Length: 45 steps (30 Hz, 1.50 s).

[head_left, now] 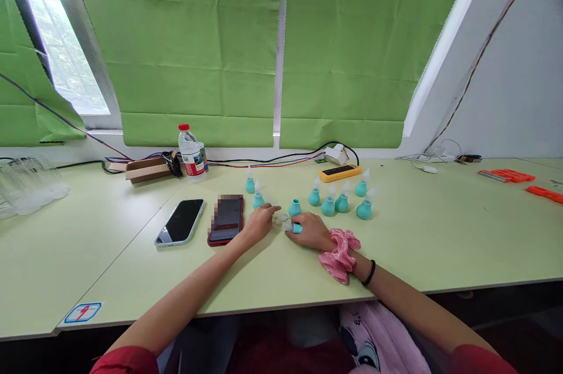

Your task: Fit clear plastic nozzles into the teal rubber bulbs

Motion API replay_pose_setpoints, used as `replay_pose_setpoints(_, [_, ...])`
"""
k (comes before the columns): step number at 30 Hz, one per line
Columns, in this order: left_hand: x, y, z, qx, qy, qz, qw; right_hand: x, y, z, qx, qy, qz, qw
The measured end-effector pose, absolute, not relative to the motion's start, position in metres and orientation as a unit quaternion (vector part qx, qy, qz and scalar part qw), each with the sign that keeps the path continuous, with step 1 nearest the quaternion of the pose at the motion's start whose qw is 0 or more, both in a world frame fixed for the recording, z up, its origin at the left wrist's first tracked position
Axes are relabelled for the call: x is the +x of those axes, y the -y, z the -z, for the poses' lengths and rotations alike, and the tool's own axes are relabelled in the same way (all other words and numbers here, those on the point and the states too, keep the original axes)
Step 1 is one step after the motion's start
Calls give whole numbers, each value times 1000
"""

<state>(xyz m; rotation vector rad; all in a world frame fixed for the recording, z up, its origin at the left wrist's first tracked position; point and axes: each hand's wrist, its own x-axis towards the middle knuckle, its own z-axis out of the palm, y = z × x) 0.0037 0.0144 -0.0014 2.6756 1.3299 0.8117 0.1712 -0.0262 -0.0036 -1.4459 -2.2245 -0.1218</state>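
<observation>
My right hand [311,232] is closed around a turquoise squeeze bulb [298,228] with a clear tip, tilted on its side and pointing left, low over the table. My left hand [260,220] reaches in from the other side, index finger stretched out and holding nothing visible. Just right of that fingertip lies a small clear piece [282,218]. Behind my right hand stands a turquoise bulb without a tip [295,207], its neck open. Close behind my left hand is an upright bulb with a clear tip [258,198], partly hidden by the fingers.
Several tipped turquoise bulbs [328,205] stand to the right, before a yellow multimeter-like device [339,173]. Two phones [180,223] lie left. A red-capped bottle [192,157], a cardboard box [148,170] and cables line the back. Orange tools [510,175] lie far right.
</observation>
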Motion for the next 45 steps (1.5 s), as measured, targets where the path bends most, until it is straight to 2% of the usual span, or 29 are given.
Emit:
replay_pose_setpoints(4, [10, 5, -12, 856, -417, -305, -15, 168, 28, 4, -511, 815, 5, 274])
replay_pose_setpoints(9, [22, 23, -14, 880, -384, -253, -119, 160, 28, 7, -473, 817, -64, 323])
replay_pose_setpoints(11, [25, 23, -11, 888, -375, -234, -129, 158, 28, 8, -476, 811, -75, 332])
replay_pose_setpoints(15, [27, 19, -3, 897, -357, -249, -81, 156, 30, 9, -423, 823, -106, 364])
replay_pose_setpoints(22, [29, 16, -5, 879, -345, -322, 67, 156, 36, 5, -384, 810, -136, 421])
replay_pose_setpoints(29, [30, 19, -9, 863, -331, -352, 145, 157, 40, 3, -426, 810, -116, 385])
replay_pose_setpoints(34, [23, 11, -9, 838, -370, -345, 202, 164, 34, 5, -399, 836, -49, 374])
replay_pose_setpoints(40, [7, -3, -12, 851, -442, -285, 6, 173, 31, -4, -384, 760, -34, 523])
replay_pose_setpoints(45, [10, -3, -4, 856, -477, -184, -74, 186, 19, -7, -442, 662, -103, 596])
